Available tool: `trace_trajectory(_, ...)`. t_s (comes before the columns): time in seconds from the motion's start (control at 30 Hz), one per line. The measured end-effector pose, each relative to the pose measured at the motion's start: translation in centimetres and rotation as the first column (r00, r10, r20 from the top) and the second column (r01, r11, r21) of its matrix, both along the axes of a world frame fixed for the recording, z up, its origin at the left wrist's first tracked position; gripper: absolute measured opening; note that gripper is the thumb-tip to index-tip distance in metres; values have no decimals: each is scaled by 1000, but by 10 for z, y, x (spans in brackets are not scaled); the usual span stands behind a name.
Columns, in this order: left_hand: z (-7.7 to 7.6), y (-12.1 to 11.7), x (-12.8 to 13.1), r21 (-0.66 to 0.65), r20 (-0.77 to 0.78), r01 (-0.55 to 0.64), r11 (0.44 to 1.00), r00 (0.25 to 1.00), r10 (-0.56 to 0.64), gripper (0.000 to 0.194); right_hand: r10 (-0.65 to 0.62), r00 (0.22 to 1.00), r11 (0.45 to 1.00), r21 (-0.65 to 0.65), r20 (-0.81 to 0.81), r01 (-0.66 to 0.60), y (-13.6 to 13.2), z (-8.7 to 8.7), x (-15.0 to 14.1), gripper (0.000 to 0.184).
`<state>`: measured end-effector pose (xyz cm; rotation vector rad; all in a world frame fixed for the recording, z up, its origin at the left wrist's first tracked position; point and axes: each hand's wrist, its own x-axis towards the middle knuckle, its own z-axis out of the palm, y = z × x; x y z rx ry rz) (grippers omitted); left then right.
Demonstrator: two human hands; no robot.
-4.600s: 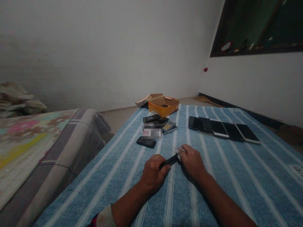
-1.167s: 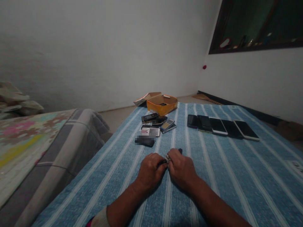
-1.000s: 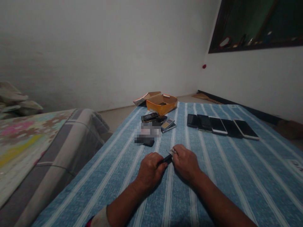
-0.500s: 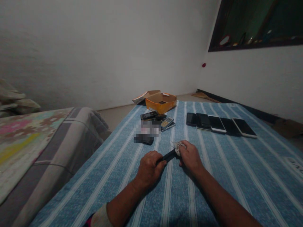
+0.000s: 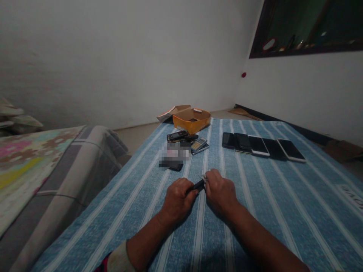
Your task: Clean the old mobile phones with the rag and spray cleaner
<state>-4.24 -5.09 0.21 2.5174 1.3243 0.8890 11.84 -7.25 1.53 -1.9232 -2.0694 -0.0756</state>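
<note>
holding a slim dark object (image 5: 197,186) from both ends

the left hand (image 5: 178,196) is closed around the near end of the slim dark object, which slants across to the right hand (image 5: 219,191). the right hand is clenched on a whitish wad (image 5: 205,178) at the far end, mostly hidden. beyond, on the blue striped cloth (image 5: 187,245), a partly blurred cluster of phones (image 5: 198,144) lies near an open orange box (image 5: 193,127), with a row of phones (image 5: 258,146) to the right.

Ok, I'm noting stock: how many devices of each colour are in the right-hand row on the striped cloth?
Black devices: 3
White-edged devices: 2
Total: 5
Uncounted: a pale edge beneath one black device; I can't tell what it is.
</note>
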Motion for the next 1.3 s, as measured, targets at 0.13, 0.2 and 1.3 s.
trace_trajectory(0.13, 1, 0, 0, 12, 14, 18, 1000, 1000, -18, 14, 112, 993, 994, 22, -34, -111, -4, -1, -7, 14)
trace_trajectory(0.2, 2, 0, 0, 7, 17, 25, 1000, 1000, -25, 13, 161, 985, 987, 33, -67, -159, -5, -2, -9, 14)
trace_trajectory(1.3, 6, 3, -2, -39, -6, 34, 999, 999, -34, 18, -78, 617, 997, -71, -783, 36, 25, -1, 28, 21)
